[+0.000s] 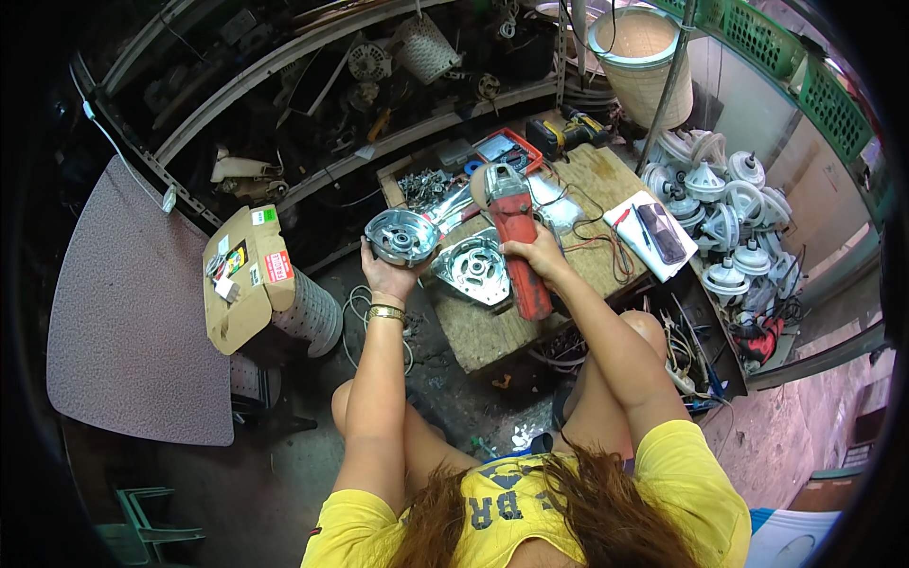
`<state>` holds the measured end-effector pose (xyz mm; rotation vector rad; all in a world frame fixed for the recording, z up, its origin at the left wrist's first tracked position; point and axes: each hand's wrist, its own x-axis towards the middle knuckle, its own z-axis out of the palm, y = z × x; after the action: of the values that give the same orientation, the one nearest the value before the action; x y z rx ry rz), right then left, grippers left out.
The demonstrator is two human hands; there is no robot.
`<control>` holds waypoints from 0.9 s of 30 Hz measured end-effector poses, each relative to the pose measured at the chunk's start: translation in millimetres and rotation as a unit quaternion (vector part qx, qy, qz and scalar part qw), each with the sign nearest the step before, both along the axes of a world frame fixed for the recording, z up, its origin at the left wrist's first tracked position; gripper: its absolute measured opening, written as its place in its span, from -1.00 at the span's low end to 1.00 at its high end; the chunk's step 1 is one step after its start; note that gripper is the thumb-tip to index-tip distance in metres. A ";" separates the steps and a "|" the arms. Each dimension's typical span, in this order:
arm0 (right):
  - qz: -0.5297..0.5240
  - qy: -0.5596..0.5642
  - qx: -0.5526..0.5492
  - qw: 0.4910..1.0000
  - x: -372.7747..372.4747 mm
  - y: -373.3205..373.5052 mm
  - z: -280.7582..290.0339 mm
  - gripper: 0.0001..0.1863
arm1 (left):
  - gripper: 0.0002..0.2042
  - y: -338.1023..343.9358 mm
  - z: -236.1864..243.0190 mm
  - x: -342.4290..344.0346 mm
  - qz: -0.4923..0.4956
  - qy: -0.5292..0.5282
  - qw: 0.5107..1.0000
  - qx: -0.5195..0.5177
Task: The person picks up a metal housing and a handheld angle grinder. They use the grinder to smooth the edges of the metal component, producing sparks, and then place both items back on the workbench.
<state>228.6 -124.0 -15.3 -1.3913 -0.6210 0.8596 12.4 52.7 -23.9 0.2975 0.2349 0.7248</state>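
My left hand (386,275) is closed around the edge of a silver cast-metal housing (401,236), raised at the left side of a low wooden worktop (478,333). The housing has a rounded outline and a hub in its middle. A red angle grinder (513,220) is gripped in my right hand (540,254), fingers wrapped round its body. Its head points away from me, and a tan disc (480,186) shows on the left side. Between my hands a second, similar metal housing (473,271) lies on the worktop, partly hidden by the grinder.
Loose screws (428,187), a red tray (511,150), a cordless drill (568,134) and a phone (661,233) on white paper lie about the worktop. White geared parts (724,204) are heaped at the right. A cardboard box (248,275) stands left; cluttered shelves line the back.
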 end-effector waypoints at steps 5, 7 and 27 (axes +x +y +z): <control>0.008 -0.014 0.001 1.000 -2.9 0.0 0.9 -0.28 | -0.34 16.3 6.4 6.7 0.020 0.198 0.950 0.242; 0.005 -0.010 0.001 1.000 0.5 -1.3 -3.8 -0.28 | -0.30 18.1 14.0 11.8 0.016 0.289 0.888 0.356; 0.013 -0.005 -0.015 1.000 -0.6 -5.6 -2.5 -0.27 | -0.35 46.9 15.3 -6.0 -0.037 0.318 0.928 0.192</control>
<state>228.1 -129.6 -17.9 -1.4173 -0.6378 0.8872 6.4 99.6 -8.6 0.9152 0.6951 0.5760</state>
